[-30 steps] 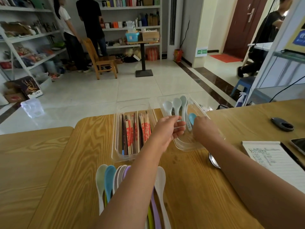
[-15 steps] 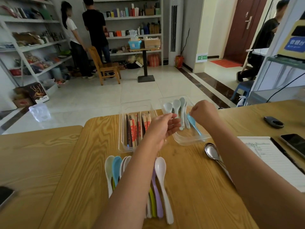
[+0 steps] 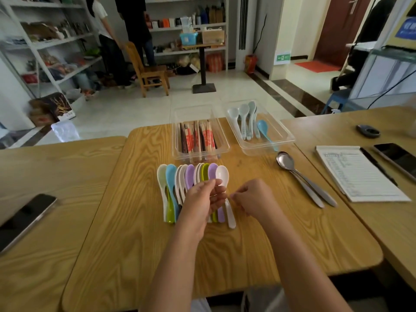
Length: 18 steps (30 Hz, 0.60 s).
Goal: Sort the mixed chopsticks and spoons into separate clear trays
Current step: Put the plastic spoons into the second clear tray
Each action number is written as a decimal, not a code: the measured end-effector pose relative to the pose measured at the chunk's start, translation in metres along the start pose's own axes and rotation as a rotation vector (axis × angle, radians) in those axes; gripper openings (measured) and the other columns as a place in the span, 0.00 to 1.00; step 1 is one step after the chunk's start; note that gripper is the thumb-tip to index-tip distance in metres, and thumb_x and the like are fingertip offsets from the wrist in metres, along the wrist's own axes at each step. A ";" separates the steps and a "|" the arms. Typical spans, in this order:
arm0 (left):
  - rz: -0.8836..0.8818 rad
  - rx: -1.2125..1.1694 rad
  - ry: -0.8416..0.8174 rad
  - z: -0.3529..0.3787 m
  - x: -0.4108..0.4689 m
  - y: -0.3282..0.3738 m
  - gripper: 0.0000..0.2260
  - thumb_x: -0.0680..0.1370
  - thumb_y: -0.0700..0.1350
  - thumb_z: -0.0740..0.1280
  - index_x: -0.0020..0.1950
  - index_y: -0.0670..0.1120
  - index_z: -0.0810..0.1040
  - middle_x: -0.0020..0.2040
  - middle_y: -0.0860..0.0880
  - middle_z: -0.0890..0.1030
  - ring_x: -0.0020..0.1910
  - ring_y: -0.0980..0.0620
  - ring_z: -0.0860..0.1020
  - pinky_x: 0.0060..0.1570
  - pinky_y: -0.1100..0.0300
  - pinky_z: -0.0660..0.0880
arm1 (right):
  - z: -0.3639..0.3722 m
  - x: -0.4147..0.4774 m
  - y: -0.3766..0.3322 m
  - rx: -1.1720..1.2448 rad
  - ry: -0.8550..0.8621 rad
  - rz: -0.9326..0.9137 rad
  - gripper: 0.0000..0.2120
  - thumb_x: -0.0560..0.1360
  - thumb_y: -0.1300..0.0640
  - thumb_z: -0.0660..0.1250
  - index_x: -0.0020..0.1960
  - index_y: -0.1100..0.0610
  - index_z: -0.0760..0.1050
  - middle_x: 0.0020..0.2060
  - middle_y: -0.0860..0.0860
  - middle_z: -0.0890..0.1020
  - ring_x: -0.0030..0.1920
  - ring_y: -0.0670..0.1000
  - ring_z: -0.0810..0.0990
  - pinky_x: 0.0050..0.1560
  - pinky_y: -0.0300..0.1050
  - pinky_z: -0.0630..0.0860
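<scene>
Two clear trays stand at the table's far edge. The left tray (image 3: pixel 225 144) holds chopsticks (image 3: pixel 198 138). In the right tray (image 3: pixel 287 136) lie several pale spoons (image 3: pixel 244 113) and a blue spoon (image 3: pixel 262 127). A row of coloured plastic spoons (image 3: pixel 171 176) lies on the table in front, with a white spoon (image 3: pixel 222 173) at its right end. My left hand (image 3: pixel 203 200) hovers over that row, fingers loosely curled and holding nothing. My right hand (image 3: pixel 253 199) is curled, its fingertips at the white spoon's handle; whether they pinch it is unclear.
Two metal spoons (image 3: pixel 286 161) lie to the right of the row. Further right are a notepad (image 3: pixel 360 174), a pen (image 3: pixel 378 165), a phone (image 3: pixel 396 156) and a dark oval object (image 3: pixel 368 131). Another phone (image 3: pixel 24 219) lies on the left table.
My right hand set the blue spoon in the right tray and came back toward me. Both hands moved from the trays to the near row of spoons.
</scene>
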State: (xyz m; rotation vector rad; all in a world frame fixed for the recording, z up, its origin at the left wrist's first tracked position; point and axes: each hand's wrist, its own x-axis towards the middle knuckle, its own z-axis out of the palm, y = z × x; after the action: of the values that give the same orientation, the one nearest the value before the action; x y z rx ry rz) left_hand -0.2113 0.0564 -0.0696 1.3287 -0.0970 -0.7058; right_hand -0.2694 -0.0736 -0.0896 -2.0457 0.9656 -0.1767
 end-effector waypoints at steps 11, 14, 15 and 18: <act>0.052 -0.027 0.013 -0.009 -0.007 0.010 0.11 0.83 0.44 0.61 0.51 0.41 0.82 0.40 0.46 0.84 0.41 0.51 0.83 0.45 0.59 0.80 | 0.019 0.005 -0.010 -0.164 -0.003 0.030 0.11 0.73 0.50 0.71 0.45 0.59 0.80 0.38 0.53 0.83 0.38 0.53 0.82 0.31 0.42 0.74; 0.057 -0.037 0.017 -0.011 -0.008 0.012 0.11 0.83 0.43 0.60 0.50 0.42 0.81 0.39 0.46 0.84 0.38 0.52 0.83 0.41 0.62 0.80 | 0.022 0.004 -0.015 -0.212 0.007 0.028 0.10 0.73 0.52 0.70 0.48 0.59 0.79 0.39 0.52 0.81 0.40 0.53 0.81 0.30 0.40 0.69; 0.056 -0.038 0.018 -0.011 -0.007 0.012 0.11 0.83 0.43 0.60 0.50 0.41 0.81 0.39 0.46 0.84 0.38 0.52 0.83 0.41 0.62 0.80 | 0.022 0.003 -0.017 -0.227 0.013 0.027 0.09 0.74 0.53 0.68 0.48 0.59 0.78 0.38 0.52 0.80 0.39 0.53 0.80 0.29 0.40 0.68; 0.051 -0.028 0.019 -0.011 -0.007 0.012 0.11 0.84 0.43 0.60 0.51 0.41 0.81 0.39 0.46 0.84 0.40 0.51 0.83 0.43 0.61 0.80 | 0.018 -0.004 -0.025 -0.283 0.026 0.009 0.09 0.76 0.53 0.66 0.44 0.58 0.70 0.33 0.49 0.72 0.38 0.53 0.75 0.28 0.41 0.65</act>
State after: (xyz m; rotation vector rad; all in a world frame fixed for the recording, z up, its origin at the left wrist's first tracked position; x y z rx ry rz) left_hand -0.2071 0.0706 -0.0597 1.3011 -0.1049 -0.6497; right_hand -0.2499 -0.0511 -0.0816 -2.2998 1.0656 -0.0646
